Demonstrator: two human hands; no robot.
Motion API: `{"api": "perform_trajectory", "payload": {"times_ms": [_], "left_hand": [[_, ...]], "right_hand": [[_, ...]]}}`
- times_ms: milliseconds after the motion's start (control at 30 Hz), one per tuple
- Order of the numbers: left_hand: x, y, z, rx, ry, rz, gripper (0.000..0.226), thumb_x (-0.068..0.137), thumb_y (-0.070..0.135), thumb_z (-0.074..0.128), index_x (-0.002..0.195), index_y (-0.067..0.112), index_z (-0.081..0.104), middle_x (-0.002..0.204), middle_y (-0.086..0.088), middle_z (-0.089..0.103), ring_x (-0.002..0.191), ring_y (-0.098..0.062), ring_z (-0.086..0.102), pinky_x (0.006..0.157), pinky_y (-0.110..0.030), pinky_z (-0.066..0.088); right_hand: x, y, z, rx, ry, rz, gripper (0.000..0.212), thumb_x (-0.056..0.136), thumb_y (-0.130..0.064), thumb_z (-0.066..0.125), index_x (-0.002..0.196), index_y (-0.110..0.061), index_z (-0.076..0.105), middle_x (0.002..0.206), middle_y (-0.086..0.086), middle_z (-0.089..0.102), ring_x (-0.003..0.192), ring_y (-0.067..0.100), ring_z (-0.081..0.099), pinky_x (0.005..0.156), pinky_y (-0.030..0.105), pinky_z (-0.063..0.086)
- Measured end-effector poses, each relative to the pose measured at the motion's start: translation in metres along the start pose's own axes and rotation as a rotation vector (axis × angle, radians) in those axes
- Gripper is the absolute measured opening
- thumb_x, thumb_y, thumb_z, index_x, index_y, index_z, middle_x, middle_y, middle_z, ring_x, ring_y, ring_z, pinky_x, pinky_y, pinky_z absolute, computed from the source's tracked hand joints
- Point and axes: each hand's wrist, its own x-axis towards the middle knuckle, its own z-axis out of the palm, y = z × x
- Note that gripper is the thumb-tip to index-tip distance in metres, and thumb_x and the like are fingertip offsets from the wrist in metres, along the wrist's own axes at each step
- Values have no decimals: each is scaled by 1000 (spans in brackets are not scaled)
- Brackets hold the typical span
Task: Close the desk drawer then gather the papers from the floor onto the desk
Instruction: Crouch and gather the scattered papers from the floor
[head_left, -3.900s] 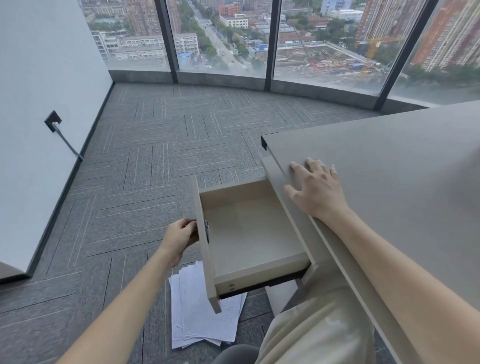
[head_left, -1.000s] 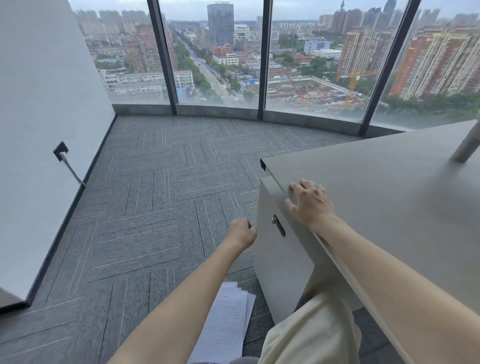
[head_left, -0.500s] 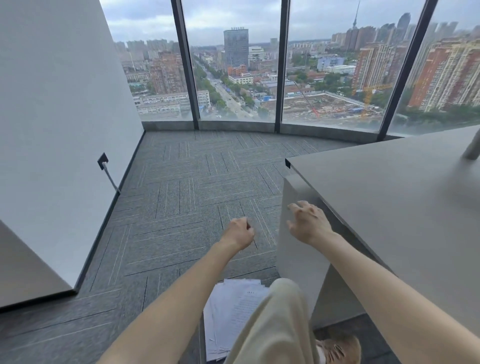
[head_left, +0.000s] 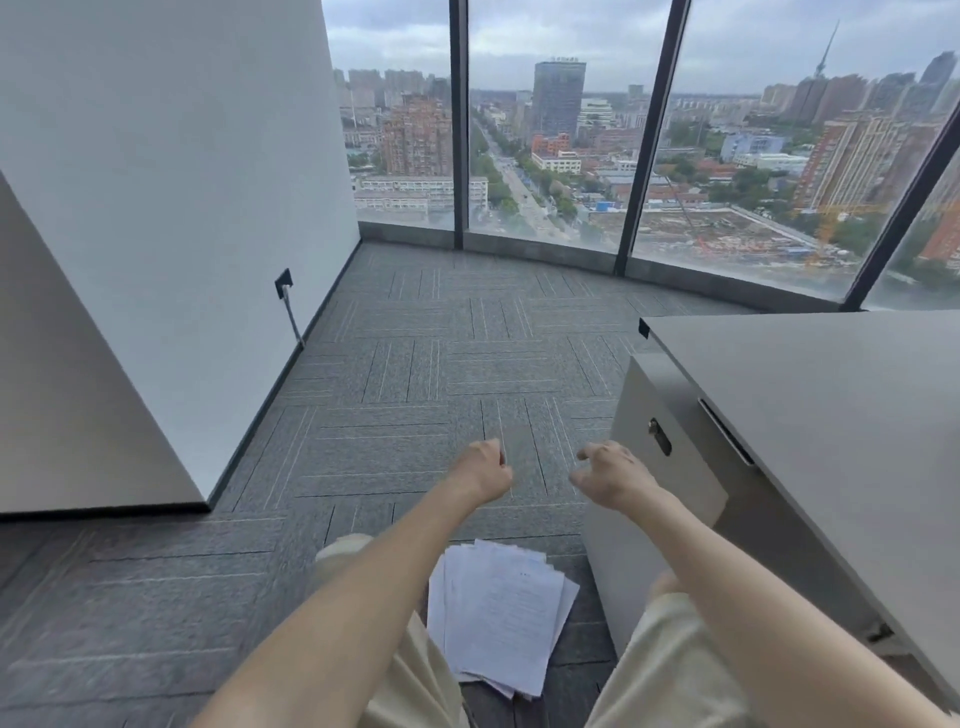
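Observation:
The grey desk (head_left: 831, 415) stands at the right, and its drawer (head_left: 670, 467) is pushed flush into the cabinet, its dark handle and lock showing. A loose stack of printed white papers (head_left: 501, 613) lies on the carpet between my knees, left of the cabinet. My left hand (head_left: 485, 475) hovers over the carpet, fingers curled into a loose fist, holding nothing. My right hand (head_left: 610, 475) hangs beside it, just left of the drawer front, fingers bent and apart, empty. Both hands are above and beyond the papers, not touching them.
Grey patterned carpet tiles cover the floor up to floor-to-ceiling windows (head_left: 545, 130) with dark frames. A white wall (head_left: 182, 182) with a socket and cable (head_left: 284, 291) runs along the left. A second grey desk surface (head_left: 78, 415) juts in at the left edge.
The drawer went from open to pushed shut. My right hand came off the desk top and now hangs in the air beside the left; the view shifted left and back from the desk.

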Motion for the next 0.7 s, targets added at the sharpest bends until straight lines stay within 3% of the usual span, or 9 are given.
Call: {"api": "perform_trajectory", "payload": {"times_ms": [233,333,433,600,700], "left_hand": [[48,-57,47,-74,-133,-181,35,92,24,47,121,4,52,123,-16,59,106,-29,56,76,-29,41],[75,-90,75,-147,-195,-291,22,91,22,49,108,9,49,108,-11,54,92,-24,48,73,-29,37],[106,-123,104,-258,-214,-431,19,89,21,51,104,11,48,103,-8,49,89,-24,46,72,-30,37],[159,-175,159,-435,-207,-643,33,89,25,47,115,5,50,105,-9,51,91,-25,47,71,-30,35],[183,-207,197,-482,-223,-729,13,87,27,49,82,16,47,80,-3,46,72,-22,43,63,-32,31]], "right_hand": [[80,-7,69,65,-223,24,54,94,-33,51,141,-8,49,148,17,47,129,32,51,104,39,44],[121,-4,109,81,-307,64,50,95,-30,53,137,-2,52,144,18,51,126,33,53,102,39,46],[162,4,150,84,-388,103,51,93,-32,54,135,-4,53,143,17,51,124,34,53,102,42,47],[222,21,224,123,-461,189,55,92,-31,52,142,-9,48,145,16,50,124,33,53,94,39,47],[246,30,271,152,-527,221,55,96,-29,50,146,-7,45,150,13,48,133,31,48,99,36,43]]}}
